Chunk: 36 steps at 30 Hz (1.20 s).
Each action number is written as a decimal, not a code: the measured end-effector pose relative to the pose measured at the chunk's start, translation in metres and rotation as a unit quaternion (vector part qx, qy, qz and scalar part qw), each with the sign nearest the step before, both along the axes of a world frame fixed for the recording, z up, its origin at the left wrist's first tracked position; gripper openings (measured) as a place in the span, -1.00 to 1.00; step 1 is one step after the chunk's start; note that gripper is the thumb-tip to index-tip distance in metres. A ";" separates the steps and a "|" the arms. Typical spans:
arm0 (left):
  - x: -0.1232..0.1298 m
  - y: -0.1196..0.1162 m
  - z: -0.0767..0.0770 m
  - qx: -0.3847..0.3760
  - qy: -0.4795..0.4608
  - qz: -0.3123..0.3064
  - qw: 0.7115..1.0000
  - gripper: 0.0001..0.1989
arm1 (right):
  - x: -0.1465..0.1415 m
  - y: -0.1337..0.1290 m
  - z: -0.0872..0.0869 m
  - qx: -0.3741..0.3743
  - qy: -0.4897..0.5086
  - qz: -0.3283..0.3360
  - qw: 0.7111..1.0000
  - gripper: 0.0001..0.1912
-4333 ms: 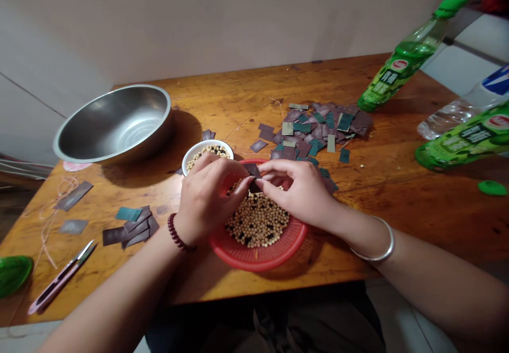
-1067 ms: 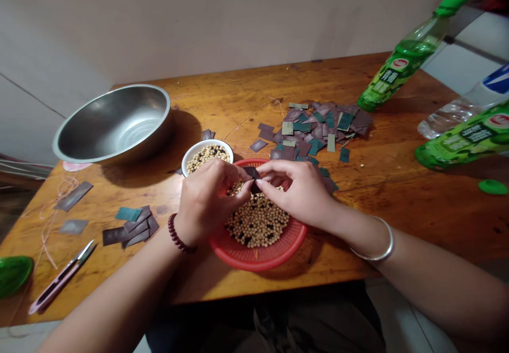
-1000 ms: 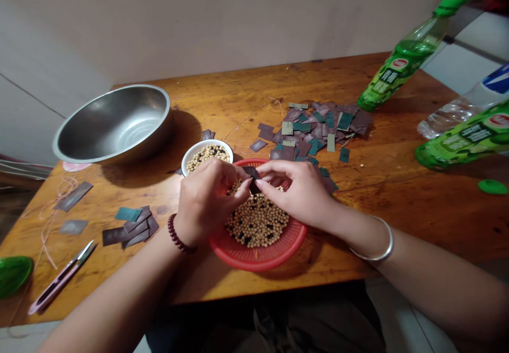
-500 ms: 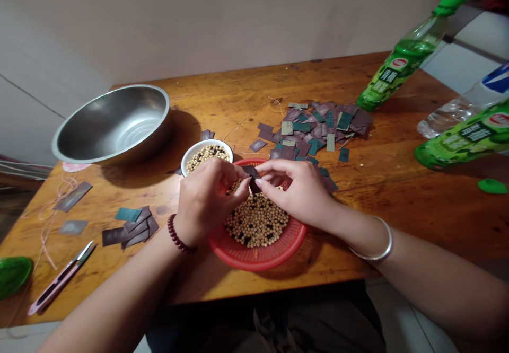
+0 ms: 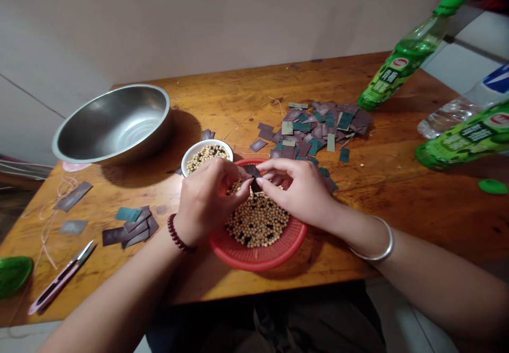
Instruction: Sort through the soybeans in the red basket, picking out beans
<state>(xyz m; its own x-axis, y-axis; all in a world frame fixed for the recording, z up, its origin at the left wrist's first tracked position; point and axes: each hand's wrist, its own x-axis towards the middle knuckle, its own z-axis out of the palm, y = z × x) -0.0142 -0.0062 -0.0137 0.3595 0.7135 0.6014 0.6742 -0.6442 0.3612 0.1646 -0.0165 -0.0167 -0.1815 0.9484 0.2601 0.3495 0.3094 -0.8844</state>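
Note:
Above a red plastic basket (image 5: 258,264), my left hand (image 5: 207,196) and my right hand (image 5: 298,186) meet fingertip to fingertip. Both pinch a small dark piece of sandpaper (image 5: 252,170), which looks bent between the thumbs and fingers. Whether something small lies inside the fold is hidden. Below the hands, many pale round beads (image 5: 256,220) with a few black ones lie in the basket. A white bowl (image 5: 184,168) with similar beads stands just behind my left hand. A heap of dark brown and green sandpaper pieces (image 5: 314,128) lies beyond my right hand.
A steel basin (image 5: 115,122) stands at the back left. Left of my forearm lie stacked sandpaper pieces (image 5: 135,228), a pink-handled cutter (image 5: 61,279) and loose thread (image 5: 47,236). On the right are green bottles (image 5: 392,69), a clear bottle (image 5: 445,114) and a green cap (image 5: 492,186).
My hands stay in place over the basket. The dark sandpaper piece has shifted and tilted slightly between my fingertips.

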 end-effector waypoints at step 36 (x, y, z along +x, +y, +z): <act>0.000 0.000 0.003 -0.009 0.009 -0.009 1.000 -0.79 | 0.000 0.000 0.000 0.008 -0.007 0.004 1.000 -0.82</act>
<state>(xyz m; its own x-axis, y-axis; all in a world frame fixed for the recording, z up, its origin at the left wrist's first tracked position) -0.0139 -0.0061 -0.0111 0.3831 0.7176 0.5816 0.6689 -0.6498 0.3611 0.1646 -0.0165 -0.0162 -0.1928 0.9427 0.2724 0.3584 0.3261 -0.8748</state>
